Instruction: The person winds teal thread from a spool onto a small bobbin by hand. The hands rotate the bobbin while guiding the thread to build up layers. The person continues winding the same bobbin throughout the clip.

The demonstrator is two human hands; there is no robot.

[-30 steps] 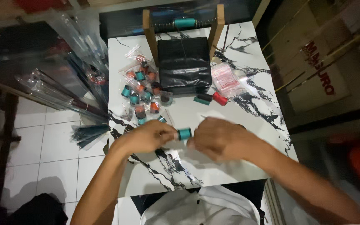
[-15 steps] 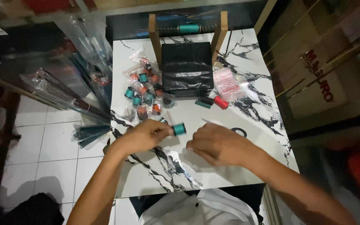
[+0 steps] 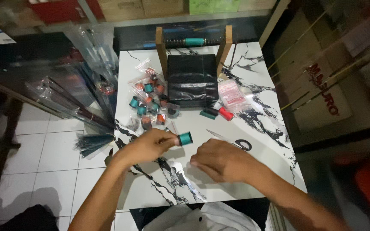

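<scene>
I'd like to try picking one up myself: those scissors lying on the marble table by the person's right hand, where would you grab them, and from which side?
Probably by the black loop handles of the scissors, coming from the table's right edge. The handles lie free toward that side, while the blades run left toward the right hand, so the pointed end stays away from your fingers.

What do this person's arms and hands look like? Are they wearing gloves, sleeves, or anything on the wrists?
Both arms are bare from the bottom edge of the picture to the fingertips: no sleeves show. The left hand and the right hand wear no gloves, and no watch, bracelet or ring can be made out, though the picture is somewhat blurred. A white garment shows at the bottom, over the person's body.
</scene>
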